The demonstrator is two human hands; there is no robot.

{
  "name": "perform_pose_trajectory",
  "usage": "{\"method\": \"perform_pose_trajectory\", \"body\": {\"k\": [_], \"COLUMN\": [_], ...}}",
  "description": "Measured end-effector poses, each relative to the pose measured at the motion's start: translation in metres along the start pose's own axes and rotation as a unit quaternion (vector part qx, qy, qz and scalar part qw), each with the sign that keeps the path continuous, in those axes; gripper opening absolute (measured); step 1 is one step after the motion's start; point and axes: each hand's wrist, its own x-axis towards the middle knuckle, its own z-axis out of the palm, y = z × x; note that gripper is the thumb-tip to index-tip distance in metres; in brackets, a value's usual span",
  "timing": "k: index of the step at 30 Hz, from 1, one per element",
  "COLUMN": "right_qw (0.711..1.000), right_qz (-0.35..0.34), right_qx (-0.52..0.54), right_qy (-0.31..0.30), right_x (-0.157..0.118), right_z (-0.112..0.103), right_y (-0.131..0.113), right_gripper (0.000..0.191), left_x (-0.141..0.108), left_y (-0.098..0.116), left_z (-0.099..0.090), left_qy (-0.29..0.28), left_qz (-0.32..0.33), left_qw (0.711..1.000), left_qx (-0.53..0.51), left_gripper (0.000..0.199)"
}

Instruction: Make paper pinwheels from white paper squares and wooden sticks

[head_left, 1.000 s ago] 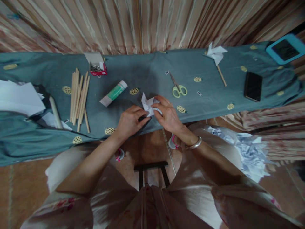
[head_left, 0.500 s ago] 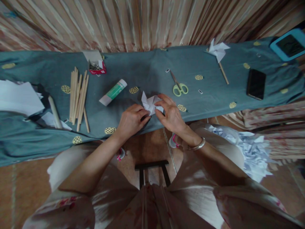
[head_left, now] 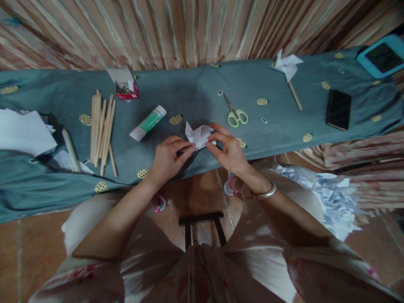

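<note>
Between my hands, close to the near edge of the cloth-covered table, is a white paper pinwheel (head_left: 198,135) with folded, pointed blades. My left hand (head_left: 168,156) pinches its lower left edge between thumb and fingers. On the other side, the fingers and thumb of my right hand (head_left: 227,149) close on its right part and cover some of it. A silver bangle circles my right wrist. Beyond my right hand lie scissors (head_left: 235,115) with light green handles. To the upper left of my left hand rests a green and white glue stick (head_left: 148,123).
Wooden sticks (head_left: 102,130) lie bundled at left, near an open red box (head_left: 127,89) of small metal pieces and white paper sheets (head_left: 23,130). At right are a pinwheel on a stick (head_left: 288,65), a black phone (head_left: 338,109) and a blue-framed device (head_left: 381,57). Paper scraps (head_left: 328,200) heap lower right.
My left hand has shifted slightly left, its fingers now straighter at the pinwheel's edge. My right fingers have closed more on the right side. The view has shifted a little.
</note>
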Motion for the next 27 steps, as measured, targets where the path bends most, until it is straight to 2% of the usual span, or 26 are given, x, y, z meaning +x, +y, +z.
{"method": "perform_pose_trajectory", "body": {"k": [3, 5, 7, 11, 14, 20, 27], "right_qw": [1.0, 0.999, 0.998, 0.999, 0.999, 0.998, 0.995], "right_qz": [0.012, 0.015, 0.015, 0.002, -0.007, -0.051, -0.089], "right_qx": [0.02, 0.032, 0.044, 0.045, 0.045, 0.013, -0.008], "right_qy": [0.015, 0.027, 0.035, 0.028, 0.013, -0.032, -0.051], "right_x": [0.007, 0.014, 0.02, 0.026, 0.026, 0.022, 0.016], "right_z": [-0.004, -0.007, -0.008, -0.009, -0.008, -0.01, -0.016], "right_y": [0.003, 0.004, 0.004, -0.005, -0.016, -0.034, -0.041], "right_gripper": [0.009, 0.009, 0.011, 0.012, 0.007, 0.007, 0.01], "left_x": [0.005, 0.007, 0.01, 0.013, 0.015, 0.019, 0.023], "left_y": [-0.001, 0.0, 0.003, 0.012, 0.014, 0.014, 0.013], "left_z": [-0.003, -0.004, -0.005, -0.006, -0.003, 0.004, -0.002], "left_qy": [0.037, 0.049, 0.035, -0.034, -0.068, -0.081, -0.026], "left_qz": [-0.114, -0.202, -0.274, -0.343, -0.365, -0.376, -0.367], "left_qw": [0.987, 0.955, 0.908, 0.825, 0.782, 0.757, 0.756], "left_qx": [-0.106, -0.21, -0.314, -0.448, -0.501, -0.528, -0.541], "left_gripper": [0.028, 0.037, 0.047, 0.058, 0.058, 0.049, 0.013]}}
